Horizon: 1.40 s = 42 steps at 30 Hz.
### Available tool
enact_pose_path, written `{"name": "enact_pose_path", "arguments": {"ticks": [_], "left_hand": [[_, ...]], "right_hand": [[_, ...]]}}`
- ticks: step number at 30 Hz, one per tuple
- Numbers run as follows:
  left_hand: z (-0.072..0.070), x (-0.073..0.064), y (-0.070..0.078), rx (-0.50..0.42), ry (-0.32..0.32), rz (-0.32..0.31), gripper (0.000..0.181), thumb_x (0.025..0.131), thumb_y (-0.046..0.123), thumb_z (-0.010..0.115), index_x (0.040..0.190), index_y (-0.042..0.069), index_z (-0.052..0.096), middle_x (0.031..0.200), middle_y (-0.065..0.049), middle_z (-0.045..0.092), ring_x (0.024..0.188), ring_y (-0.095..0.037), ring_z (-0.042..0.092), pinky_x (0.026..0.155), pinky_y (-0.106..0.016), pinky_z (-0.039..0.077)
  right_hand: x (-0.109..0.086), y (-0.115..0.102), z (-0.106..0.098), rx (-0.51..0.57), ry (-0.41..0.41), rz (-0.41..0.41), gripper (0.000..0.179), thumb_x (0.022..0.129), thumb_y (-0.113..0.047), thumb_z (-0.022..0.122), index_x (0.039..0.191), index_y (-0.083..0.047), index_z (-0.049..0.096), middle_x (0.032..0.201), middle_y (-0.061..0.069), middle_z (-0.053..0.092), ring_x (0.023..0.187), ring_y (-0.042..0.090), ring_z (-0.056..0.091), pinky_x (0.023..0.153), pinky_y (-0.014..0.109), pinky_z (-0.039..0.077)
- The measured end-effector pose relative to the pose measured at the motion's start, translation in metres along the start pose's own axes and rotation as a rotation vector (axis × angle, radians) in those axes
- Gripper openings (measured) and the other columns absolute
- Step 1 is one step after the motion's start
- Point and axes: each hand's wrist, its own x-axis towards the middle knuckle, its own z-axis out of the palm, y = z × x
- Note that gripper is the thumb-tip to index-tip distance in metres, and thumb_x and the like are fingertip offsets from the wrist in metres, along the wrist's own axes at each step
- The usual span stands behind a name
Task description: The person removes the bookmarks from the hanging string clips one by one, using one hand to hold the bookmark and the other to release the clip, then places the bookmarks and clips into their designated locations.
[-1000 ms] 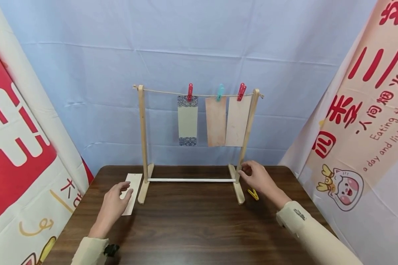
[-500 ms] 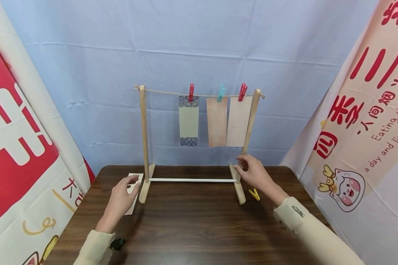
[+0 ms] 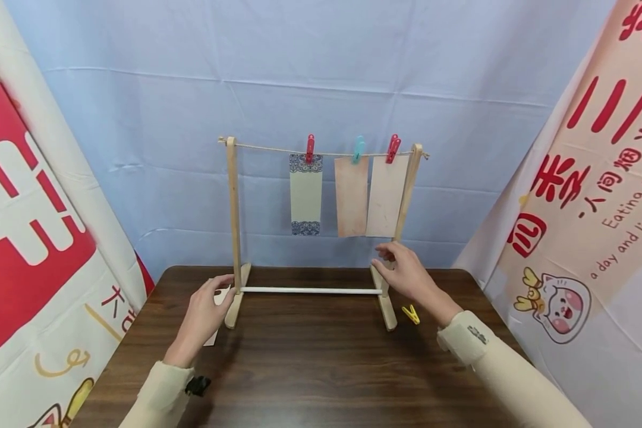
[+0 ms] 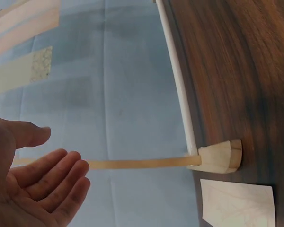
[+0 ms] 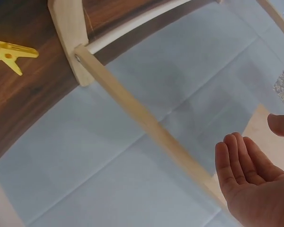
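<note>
A wooden rack (image 3: 232, 208) with a string across its top stands on the table. From the string hang a blue-patterned card (image 3: 306, 196) under a red clothespin (image 3: 310, 148), a pinkish card (image 3: 351, 199) under a teal clothespin (image 3: 359, 149), and a pale card (image 3: 387, 199) under another red clothespin (image 3: 393, 148). My left hand (image 3: 202, 312), fingers loosely bent and holding nothing, is beside the left post, over a white card (image 4: 239, 203) that it partly hides. With nothing in it, my right hand (image 3: 403, 270) is at the right post, below the pale card.
A yellow clothespin (image 3: 411, 314) lies on the dark wooden table (image 3: 310, 368), right of the rack's right foot. A white rod (image 3: 310, 290) joins the rack's feet. Pale blue cloth (image 3: 139, 131) hangs behind, with printed banners (image 3: 588, 178) at the sides.
My left hand has moved right and up, from over the white card toward the left post. The right hand has risen and shifted slightly left along the right post.
</note>
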Motion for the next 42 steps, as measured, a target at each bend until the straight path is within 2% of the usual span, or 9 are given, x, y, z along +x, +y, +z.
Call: {"name": "enact_pose_path", "arguments": {"ticks": [5,8,10,12,17,24,34,42], "left_hand": [[0.006,0.005,0.004,-0.026,-0.018,0.013,0.038,0.108,0.016,0.068,0.142,0.000,0.064,0.133,-0.020,0.070,0.123,-0.041,0.065,0.112,-0.059,0.047],[0.010,0.008,0.008,-0.045,-0.006,0.040,0.037,0.108,0.015,0.068,0.140,-0.001,0.065,0.129,-0.020,0.071,0.121,-0.040,0.066,0.110,-0.058,0.048],[0.013,0.009,0.011,-0.053,-0.002,0.054,0.037,0.108,0.018,0.068,0.140,0.000,0.066,0.130,-0.018,0.071,0.121,-0.039,0.066,0.104,-0.056,0.053],[0.015,0.011,0.014,-0.063,-0.001,0.060,0.038,0.109,0.020,0.068,0.142,0.002,0.066,0.132,-0.016,0.070,0.121,-0.038,0.066,0.103,-0.056,0.053],[0.016,0.016,0.020,-0.108,-0.025,0.064,0.042,0.110,0.022,0.066,0.148,0.006,0.063,0.139,-0.015,0.068,0.127,-0.037,0.064,0.108,-0.056,0.051],[0.018,0.023,0.028,-0.164,-0.036,0.072,0.040,0.110,0.022,0.067,0.145,0.006,0.064,0.142,-0.016,0.067,0.131,-0.038,0.062,0.112,-0.057,0.048],[0.025,0.033,0.038,-0.145,-0.010,0.103,0.038,0.107,0.018,0.071,0.143,0.007,0.066,0.139,-0.014,0.069,0.128,-0.035,0.064,0.110,-0.051,0.051],[0.026,0.040,0.046,-0.156,-0.032,0.097,0.039,0.107,0.020,0.070,0.144,0.009,0.066,0.141,-0.012,0.068,0.130,-0.034,0.064,0.111,-0.051,0.050]], "right_hand": [[0.005,-0.007,-0.002,-0.011,0.007,-0.028,0.035,0.102,-0.015,0.077,0.131,0.003,0.069,0.113,0.018,0.070,0.105,0.036,0.068,0.094,0.054,0.058],[0.009,-0.012,-0.003,-0.017,0.003,-0.031,0.035,0.102,-0.016,0.076,0.132,0.002,0.069,0.114,0.018,0.069,0.107,0.036,0.068,0.095,0.052,0.057],[0.011,-0.015,-0.004,-0.020,0.004,-0.036,0.035,0.103,-0.016,0.076,0.132,0.002,0.069,0.115,0.017,0.069,0.108,0.036,0.067,0.096,0.051,0.057],[0.014,-0.018,-0.006,-0.020,0.009,-0.045,0.035,0.103,-0.016,0.076,0.132,0.002,0.069,0.114,0.015,0.069,0.109,0.037,0.068,0.096,0.051,0.057],[0.019,-0.027,-0.010,-0.021,0.011,-0.058,0.036,0.103,-0.018,0.076,0.133,0.001,0.069,0.115,0.015,0.069,0.109,0.037,0.067,0.096,0.052,0.056],[0.026,-0.037,-0.012,-0.001,0.020,-0.099,0.035,0.103,-0.018,0.075,0.133,0.000,0.069,0.116,0.015,0.069,0.109,0.035,0.068,0.096,0.051,0.056],[0.038,-0.049,-0.015,0.009,0.016,-0.123,0.038,0.105,-0.017,0.073,0.136,0.003,0.067,0.121,0.021,0.069,0.112,0.036,0.067,0.098,0.053,0.056],[0.047,-0.062,-0.020,0.042,0.024,-0.153,0.038,0.105,-0.016,0.073,0.135,0.005,0.066,0.122,0.023,0.068,0.113,0.038,0.066,0.100,0.054,0.055]]}}
